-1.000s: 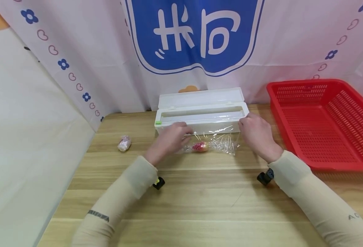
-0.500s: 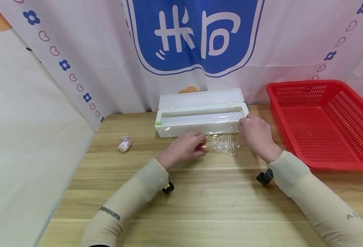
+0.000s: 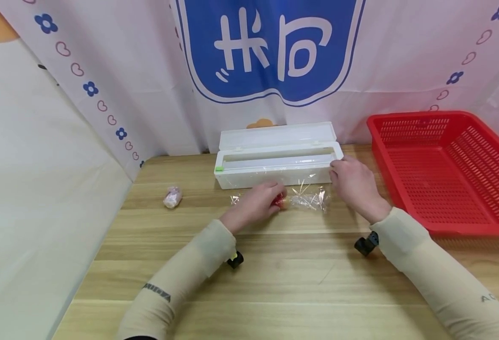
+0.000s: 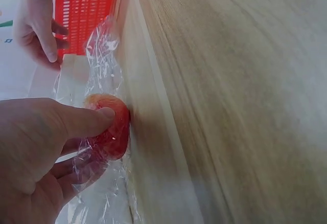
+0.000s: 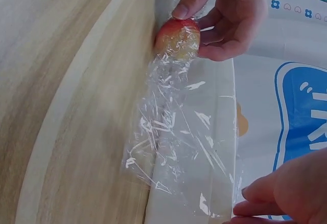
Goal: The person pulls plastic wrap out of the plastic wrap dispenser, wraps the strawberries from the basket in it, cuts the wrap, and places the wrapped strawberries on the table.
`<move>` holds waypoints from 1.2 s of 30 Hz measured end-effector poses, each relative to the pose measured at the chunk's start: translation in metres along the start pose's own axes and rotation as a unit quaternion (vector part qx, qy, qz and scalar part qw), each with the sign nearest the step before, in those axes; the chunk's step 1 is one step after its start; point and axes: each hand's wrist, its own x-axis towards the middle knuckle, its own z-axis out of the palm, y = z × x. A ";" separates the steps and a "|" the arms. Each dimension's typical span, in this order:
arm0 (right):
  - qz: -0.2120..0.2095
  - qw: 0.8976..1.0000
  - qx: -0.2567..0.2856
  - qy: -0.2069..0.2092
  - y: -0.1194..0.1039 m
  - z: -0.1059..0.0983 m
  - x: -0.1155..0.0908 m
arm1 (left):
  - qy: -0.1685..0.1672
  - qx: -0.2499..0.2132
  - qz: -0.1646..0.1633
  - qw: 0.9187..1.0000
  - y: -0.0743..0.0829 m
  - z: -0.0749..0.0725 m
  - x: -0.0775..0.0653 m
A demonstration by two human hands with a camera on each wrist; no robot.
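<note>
A small red-and-yellow fruit (image 4: 113, 141) lies wrapped in clear cling film (image 5: 162, 127) along the front of a white cling film box (image 3: 270, 178). My left hand (image 3: 257, 203) pinches the fruit between thumb and fingers, covering most of it in the head view. Loose film trails out on both sides of the fruit. The box's lid (image 3: 276, 134) stands raised, showing the white roll inside. At the box's right end, my right hand (image 3: 354, 184) grips the corner with bent fingers; its exact hold is partly hidden.
A red plastic basket (image 3: 402, 198) stands at the right of the wooden table (image 3: 283, 283). A small pale film-wrapped item (image 3: 173, 197) lies on the left. A printed white curtain (image 3: 156, 94) hangs behind the box.
My left hand has moved right along the film and taken hold of the fruit. The film beside it has shifted slightly. My right hand has stayed at the box's right end.
</note>
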 end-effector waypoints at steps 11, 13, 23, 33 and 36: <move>0.012 1.000 0.004 -0.006 0.001 -0.007 -0.004 | -0.007 -0.025 0.037 0.999 0.002 0.004 -0.009; -0.004 1.000 0.010 -0.003 -0.003 -0.008 -0.007 | -0.009 -0.026 0.042 0.999 0.003 0.004 -0.012; -0.187 0.971 0.088 -0.118 -0.039 0.005 -0.038 | -0.006 -0.026 0.064 0.998 0.014 0.007 -0.022; -0.150 0.958 0.167 -0.179 -0.047 0.019 -0.056 | -0.020 -0.073 0.071 0.995 0.022 0.012 -0.032; -0.141 0.956 0.184 -0.182 -0.045 0.024 -0.058 | -0.019 -0.088 0.066 0.994 0.023 0.013 -0.033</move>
